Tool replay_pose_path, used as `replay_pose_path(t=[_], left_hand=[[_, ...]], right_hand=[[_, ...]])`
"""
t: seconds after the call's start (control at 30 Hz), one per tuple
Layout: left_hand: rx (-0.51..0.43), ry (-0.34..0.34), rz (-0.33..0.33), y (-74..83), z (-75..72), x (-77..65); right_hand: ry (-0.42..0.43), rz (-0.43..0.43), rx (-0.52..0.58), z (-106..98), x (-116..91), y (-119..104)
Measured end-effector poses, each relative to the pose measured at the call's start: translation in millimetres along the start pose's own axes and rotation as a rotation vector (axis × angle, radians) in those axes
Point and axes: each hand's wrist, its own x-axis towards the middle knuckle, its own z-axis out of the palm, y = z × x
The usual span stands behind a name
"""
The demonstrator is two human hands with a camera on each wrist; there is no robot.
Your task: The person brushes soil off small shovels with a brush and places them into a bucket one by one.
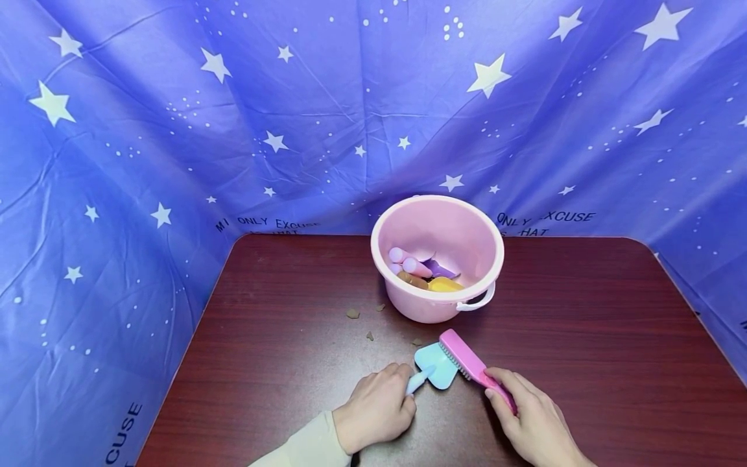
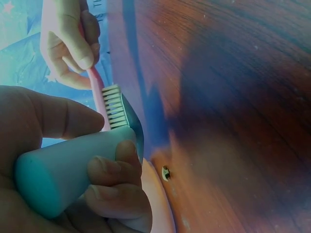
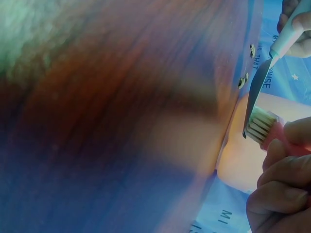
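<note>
Near the table's front, my left hand (image 1: pixel 376 407) grips the handle of a light blue toy shovel (image 1: pixel 439 375), its blade pointing toward the bucket. My right hand (image 1: pixel 531 415) holds a pink brush (image 1: pixel 463 353) by the handle. The brush's bristles (image 2: pixel 114 108) touch the shovel blade in the left wrist view. In the right wrist view the blade (image 3: pixel 257 90) looks raised off the tabletop. Several brownish dry leaf bits (image 1: pixel 353 313) lie on the table beyond the shovel. Whether any bits lie under the bristles is hidden.
A pink bucket (image 1: pixel 408 305) with a white handle (image 1: pixel 480 302) stands behind the shovel and brush. Inside it are pink handles (image 1: pixel 417 266), a purple piece (image 1: pixel 440 269) and a yellow piece (image 1: pixel 445 285). Blue star-patterned cloth (image 1: pixel 327 117) hangs around the dark wooden table (image 1: pixel 280 285).
</note>
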Motion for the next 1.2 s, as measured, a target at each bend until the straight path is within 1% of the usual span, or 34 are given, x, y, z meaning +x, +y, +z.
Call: replay_pose_path(t=[0.23, 0.5, 0.63, 0.9, 1.2], left_hand=[[0.022, -0.004, -0.004, -0.1, -0.6, -0.7], [0.019, -0.032, -0.015, -0.2, -1.5, -1.4], [0.014, -0.036, -0.018, -0.8, -2.1, -2.1], [0.018, -0.021, -0.01, -2.7, -1.5, -3.0], [0.017, -0.017, -0.009, -3.2, -2.3, -3.2]], right_hand=[[-0.008, 0.023, 0.002, 0.7, -0.3, 0.2], [0.016, 0.024, 0.002, 0.4, 0.2, 1.3], [0.024, 0.046, -0.004, 0.0, 0.7, 3.4], [0.022, 0.083, -0.017, -2.7, 1.5, 8.4], [0.015, 0.157, -0.04, -14.5, 1.8, 21.1]])
